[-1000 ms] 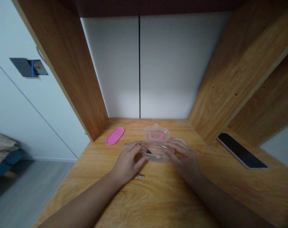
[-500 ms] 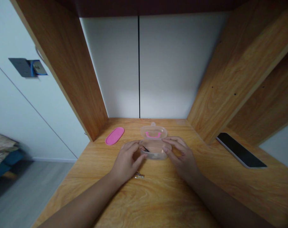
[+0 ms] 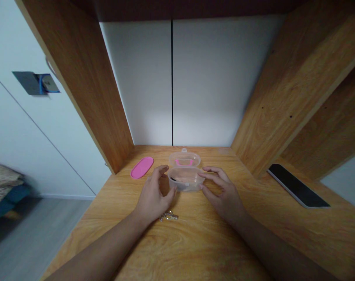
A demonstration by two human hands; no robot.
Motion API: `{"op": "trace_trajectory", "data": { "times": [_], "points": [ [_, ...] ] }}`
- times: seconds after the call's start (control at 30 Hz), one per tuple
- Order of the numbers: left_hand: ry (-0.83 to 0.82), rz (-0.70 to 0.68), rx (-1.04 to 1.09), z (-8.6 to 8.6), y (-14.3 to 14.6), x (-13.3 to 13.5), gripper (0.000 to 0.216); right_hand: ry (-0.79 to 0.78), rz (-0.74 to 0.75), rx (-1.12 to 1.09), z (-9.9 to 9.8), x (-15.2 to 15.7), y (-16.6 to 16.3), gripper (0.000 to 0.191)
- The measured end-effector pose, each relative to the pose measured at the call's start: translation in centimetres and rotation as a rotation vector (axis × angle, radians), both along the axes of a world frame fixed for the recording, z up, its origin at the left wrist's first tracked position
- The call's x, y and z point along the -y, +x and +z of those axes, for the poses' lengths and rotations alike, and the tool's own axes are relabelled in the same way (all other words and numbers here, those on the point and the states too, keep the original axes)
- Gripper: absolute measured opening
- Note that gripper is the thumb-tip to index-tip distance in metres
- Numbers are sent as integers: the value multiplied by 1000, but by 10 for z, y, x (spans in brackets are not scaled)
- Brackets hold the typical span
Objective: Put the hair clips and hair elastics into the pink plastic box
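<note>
My left hand (image 3: 153,197) and right hand (image 3: 224,195) flank the small clear box (image 3: 185,180) on the desk (image 3: 195,242), fingers loosely curled and spread. My left fingertips (image 3: 163,168) sit just beside the box's near-left corner and my right fingertips (image 3: 203,176) touch or nearly touch its right wall; neither hand is clenched, and I cannot tell whether either truly grips the box.

The box stands between my fingers with its hinged lid (image 3: 184,159) open and tipped up behind them, a pink handle (image 3: 183,162) showing on it. Inside, a thin dark tool (image 3: 174,179) lies near my left fingertips; other small pieces may be in there, but the plastic is too murky to say.

As a judgement, the filling looks partly done: something is in, the lid is not yet shut, and a small metal piece (image 3: 167,215) lies out on the wood just behind my left palm. A pink oval (image 3: 141,167) rests well beyond my left fingers, a phone (image 3: 297,190) far off past my right.
</note>
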State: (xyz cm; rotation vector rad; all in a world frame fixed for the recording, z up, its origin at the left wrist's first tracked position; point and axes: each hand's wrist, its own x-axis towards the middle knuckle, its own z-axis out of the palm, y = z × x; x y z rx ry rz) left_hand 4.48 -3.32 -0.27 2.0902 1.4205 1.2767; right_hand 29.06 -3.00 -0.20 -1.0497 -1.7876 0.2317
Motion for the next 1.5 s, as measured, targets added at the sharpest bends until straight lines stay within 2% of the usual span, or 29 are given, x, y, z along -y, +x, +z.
{"op": "trace_trajectory", "data": {
  "times": [0.17,0.3,0.57,0.63,0.73,0.87,1.0,1.07,1.13,1.27,1.4,1.5],
  "points": [
    [55,141,-103,-1,-8,-5,64,26,-6,-11,3,2,0,25],
    [39,216,-169,-8,-16,-14,55,42,-21,-26,4,1,0,24],
    [-33,149,-223,-14,-17,-16,43,166,6,7,13,8,-1,25],
    [-41,115,-210,-11,-15,-14,41,219,76,59,18,13,-2,28],
    [-50,96,-172,-7,-13,-12,36,248,303,205,24,22,-6,35],
    [-72,104,-95,-2,-11,-10,28,87,568,487,29,35,-20,34],
    [-90,124,-43,-3,-12,-10,27,-44,674,655,33,44,-32,50],
    [-91,137,-47,-4,-14,-12,29,-67,686,690,33,44,-32,47],
    [-86,145,-84,-4,-16,-13,29,-62,672,697,31,43,-30,36],
    [-42,137,-267,12,-22,-13,25,7,609,641,25,36,-23,17],
    [-13,132,-536,38,-27,-7,14,52,574,608,24,33,-20,16],
    [-80,166,-694,46,-28,-1,33,40,550,624,23,32,-20,15]
  ]
}}
